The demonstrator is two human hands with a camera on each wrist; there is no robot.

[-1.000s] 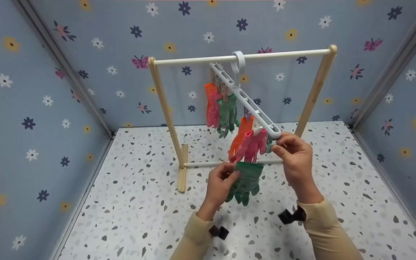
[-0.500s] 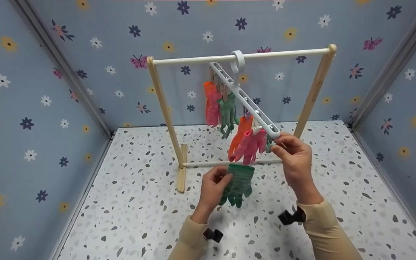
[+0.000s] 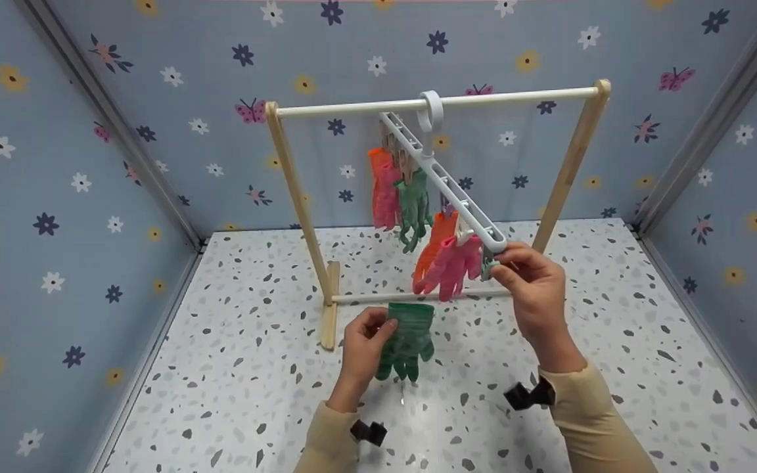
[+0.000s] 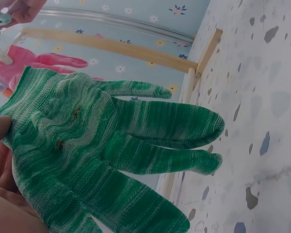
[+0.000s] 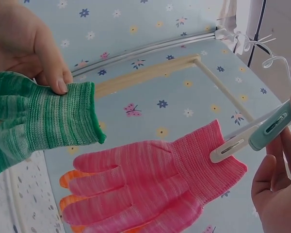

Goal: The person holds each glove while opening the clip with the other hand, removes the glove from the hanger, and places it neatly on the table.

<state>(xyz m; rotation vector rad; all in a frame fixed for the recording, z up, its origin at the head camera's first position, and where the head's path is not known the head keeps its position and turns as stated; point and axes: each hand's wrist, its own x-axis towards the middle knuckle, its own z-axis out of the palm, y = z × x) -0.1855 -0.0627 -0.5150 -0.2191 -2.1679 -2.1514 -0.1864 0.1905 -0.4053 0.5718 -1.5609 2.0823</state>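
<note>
A green striped knit glove (image 3: 407, 335) hangs fingers-down, its cuff edge pinched by my left hand (image 3: 362, 341) between thumb and fingers. In the left wrist view the glove (image 4: 87, 126) spreads large, with two small dark spots on it. At the near end of the white hanger bar (image 3: 464, 200), my right hand (image 3: 539, 295) pinches a teal clothespin (image 5: 271, 126). Beside that clothespin, a white clothespin (image 5: 233, 144) grips the cuff of a pink glove (image 5: 140, 179). Behind the pink glove hangs an orange glove (image 3: 437, 240).
The hanger's ring hook (image 3: 430, 112) loops over the top rail (image 3: 516, 98) of a wooden rack. At the bar's far end, orange, pink and green gloves (image 3: 412, 203) hang from clothespins. Flower-patterned walls (image 3: 221, 171) enclose the speckled table (image 3: 253, 394).
My left hand has drawn the green glove left and slightly down, away from the hanging pink glove. The right hand stays at the hanger's near end.
</note>
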